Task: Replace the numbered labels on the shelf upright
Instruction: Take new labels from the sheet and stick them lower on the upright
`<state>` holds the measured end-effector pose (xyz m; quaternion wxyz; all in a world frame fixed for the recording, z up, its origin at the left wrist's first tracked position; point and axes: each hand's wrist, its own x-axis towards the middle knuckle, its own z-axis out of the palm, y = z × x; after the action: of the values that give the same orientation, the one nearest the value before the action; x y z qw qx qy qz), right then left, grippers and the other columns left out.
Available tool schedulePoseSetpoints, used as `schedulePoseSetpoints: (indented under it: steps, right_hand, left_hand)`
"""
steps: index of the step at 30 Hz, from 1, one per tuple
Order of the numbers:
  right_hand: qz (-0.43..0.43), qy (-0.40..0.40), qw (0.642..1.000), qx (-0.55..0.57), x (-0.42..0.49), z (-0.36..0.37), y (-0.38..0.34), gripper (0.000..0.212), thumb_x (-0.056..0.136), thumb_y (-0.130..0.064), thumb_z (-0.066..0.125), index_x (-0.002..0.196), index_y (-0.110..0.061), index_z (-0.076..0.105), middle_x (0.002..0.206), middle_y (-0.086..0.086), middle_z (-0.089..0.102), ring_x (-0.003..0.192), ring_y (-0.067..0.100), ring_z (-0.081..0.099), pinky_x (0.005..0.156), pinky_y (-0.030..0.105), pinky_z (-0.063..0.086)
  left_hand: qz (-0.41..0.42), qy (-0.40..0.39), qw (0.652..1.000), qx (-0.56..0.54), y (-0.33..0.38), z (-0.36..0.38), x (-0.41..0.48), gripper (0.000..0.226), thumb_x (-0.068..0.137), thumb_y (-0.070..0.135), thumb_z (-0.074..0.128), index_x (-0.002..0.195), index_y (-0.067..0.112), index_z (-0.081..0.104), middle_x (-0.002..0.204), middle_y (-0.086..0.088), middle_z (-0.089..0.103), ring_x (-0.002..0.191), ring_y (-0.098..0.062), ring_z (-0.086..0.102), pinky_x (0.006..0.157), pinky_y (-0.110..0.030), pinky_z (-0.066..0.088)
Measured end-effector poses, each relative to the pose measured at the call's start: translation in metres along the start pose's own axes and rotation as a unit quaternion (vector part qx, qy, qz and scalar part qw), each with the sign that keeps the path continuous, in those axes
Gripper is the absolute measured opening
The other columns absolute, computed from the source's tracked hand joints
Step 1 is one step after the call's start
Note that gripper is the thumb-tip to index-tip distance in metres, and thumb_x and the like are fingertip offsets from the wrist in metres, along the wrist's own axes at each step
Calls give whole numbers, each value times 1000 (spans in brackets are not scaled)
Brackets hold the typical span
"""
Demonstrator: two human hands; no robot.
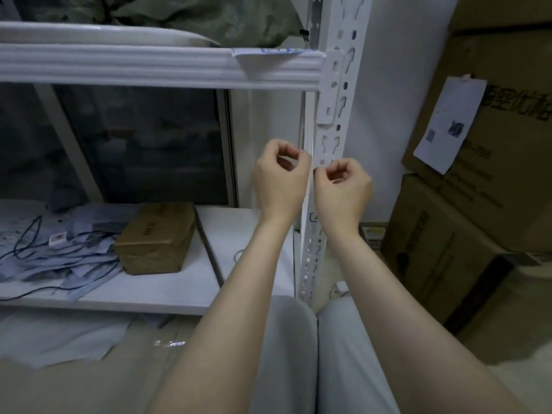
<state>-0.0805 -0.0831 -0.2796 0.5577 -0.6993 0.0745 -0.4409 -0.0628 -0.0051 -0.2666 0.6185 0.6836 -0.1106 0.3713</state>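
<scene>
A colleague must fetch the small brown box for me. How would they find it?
Look at the white shelving, on its lower board. The small brown box lies there, right of a heap of pale blue papers; it is the only cardboard thing on that board.

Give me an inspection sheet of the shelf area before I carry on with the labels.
Surface: lower shelf board, white, partly bare.
Job's things: shelf upright; one blue-marked label on it, between the wrists.
Clutter: brown box and blue papers on the board.
Grippers: left hand and right hand curled by the upright; any pinched label cannot be told.
Cables: dark cord across the papers.
Surroundings: cardboard boxes at right, paper sheet on one.
</scene>
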Motion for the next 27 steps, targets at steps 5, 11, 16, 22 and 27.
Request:
schedulePoseSetpoints:
  steps: [5, 11, 16, 22, 27]
  right_hand:
    - [84, 52, 994, -49, -9, -9, 45, 5, 81, -18, 68, 81, -15, 63, 74, -9, 61, 71, 10, 58, 72, 35, 54]
    - [166, 81, 983, -7, -13, -4, 85, 15, 88, -11, 62, 101, -18, 59, 106, -3, 62, 75, -3, 50, 69, 13, 41]
    - [228, 16, 972, 60, -25, -5, 115, 26, 91, -2, 55, 113, -14, 63, 105, -8, 64, 92, 0, 59, 87, 20, 50]
    - [219, -29, 970, 100, -15, -3, 121, 23, 87, 1, 55, 100, -11, 71, 96, 2, 74, 91, 17, 70, 85, 40, 58]
    - [231, -67, 967, 86, -19, 3, 126, 24, 88, -4, 55, 106, -17, 65, 104, 2, 72, 98, 15, 68, 90, 39, 55]
  left_hand:
    - [-85, 15, 995, 59, -35, 26, -37, 18, 84, 17, 66, 75, 26, 53, 71, 16, 55, 82, -13, 55, 69, -26, 41]
    - [-150, -2, 988, 39, -75, 48, -60, 14, 85, 13, 65, 88, 22, 55, 89, 8, 62, 91, -17, 58, 78, -26, 47]
    - [-235, -15, 972, 23, -102, 57, -80, 13, 87, 17, 66, 96, 22, 57, 93, 10, 62, 91, -15, 60, 85, -33, 52]
    - [-324, -77, 942, -40, -116, 50, -61, 25, 84, 0, 51, 99, 5, 71, 89, -5, 73, 67, -5, 63, 61, -17, 51]
    - [-349, -103, 930, -40, -113, 43, -62, 19, 86, 8, 57, 98, 8, 72, 92, -4, 75, 83, -14, 67, 77, -29, 55]
